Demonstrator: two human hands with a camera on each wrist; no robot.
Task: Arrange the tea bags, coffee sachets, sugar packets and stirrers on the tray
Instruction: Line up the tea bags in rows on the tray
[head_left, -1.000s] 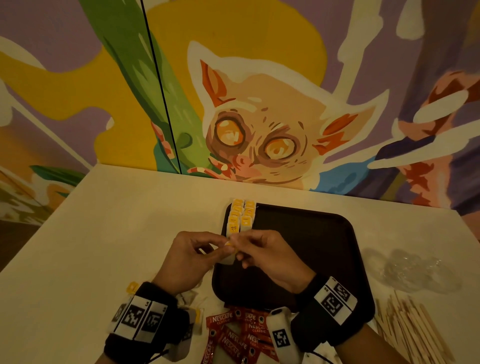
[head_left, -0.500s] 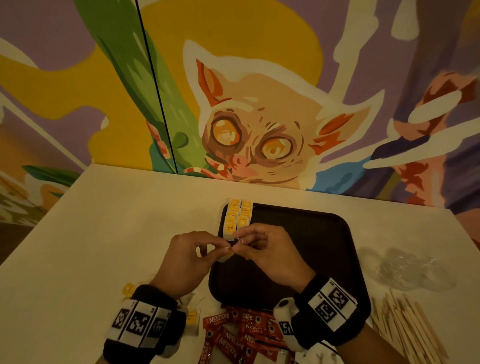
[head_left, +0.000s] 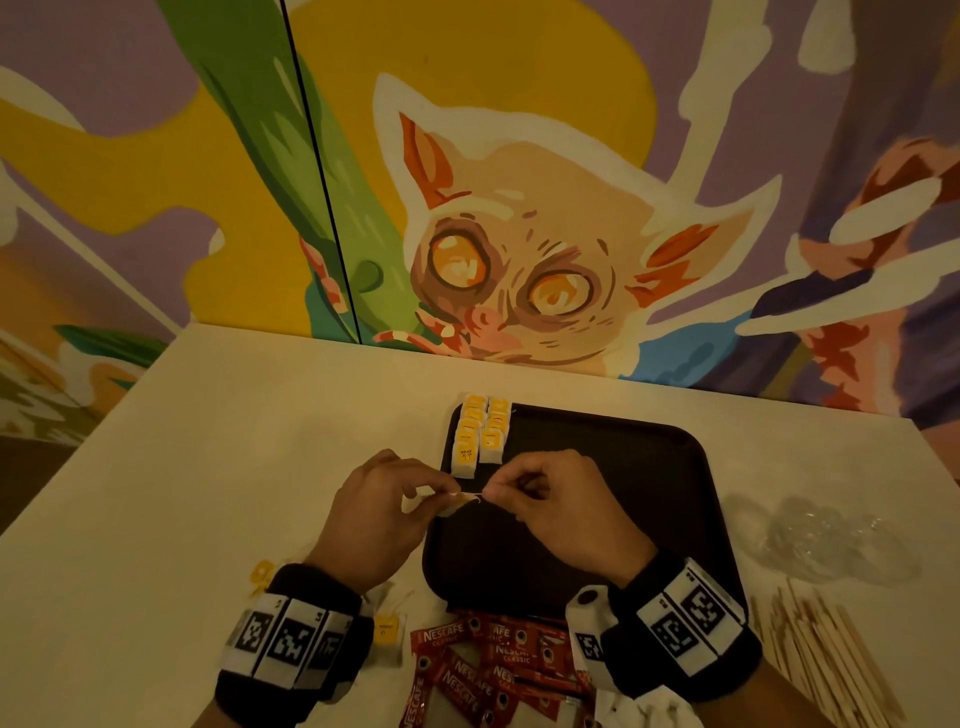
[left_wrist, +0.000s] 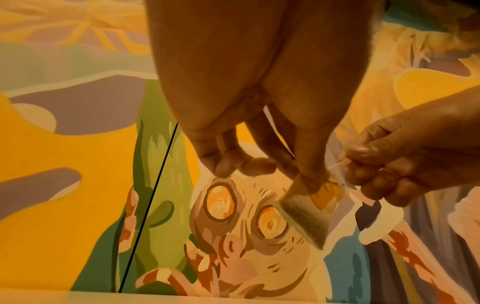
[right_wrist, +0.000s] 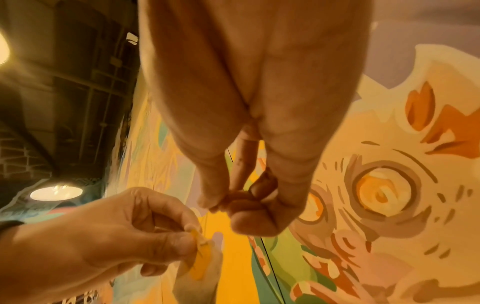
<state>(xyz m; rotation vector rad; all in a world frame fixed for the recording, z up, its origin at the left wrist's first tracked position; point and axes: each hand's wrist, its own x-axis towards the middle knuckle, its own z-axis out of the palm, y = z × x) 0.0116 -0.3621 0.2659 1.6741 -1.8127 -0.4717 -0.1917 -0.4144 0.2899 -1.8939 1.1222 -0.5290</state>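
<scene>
- We hold one tea bag (head_left: 451, 505) between both hands, just above the near-left edge of the dark tray (head_left: 613, 499).
- Our left hand (head_left: 374, 512) pinches the bag and its yellow tag between thumb and fingertips; the left wrist view shows the pouch hanging below that pinch.
- Our right hand (head_left: 558, 501) pinches the thin string (left_wrist: 337, 164) drawn out from the bag, other fingers curled in.
- Two neat rows of tea bags (head_left: 480, 434) already lie in the tray's far-left corner, so we judge the tea-bag step is under way, with this string being tidied.
- Loose tea bags (head_left: 387, 631), coffee sachets (head_left: 488, 660) and stirrers (head_left: 826, 660) wait on the table (head_left: 208, 467), near the tray's front edge and to its right; we cannot pick out sugar packets.
- Next calls for laying this bag flat at the near end of a row, string tucked, without nudging its neighbours.
</scene>
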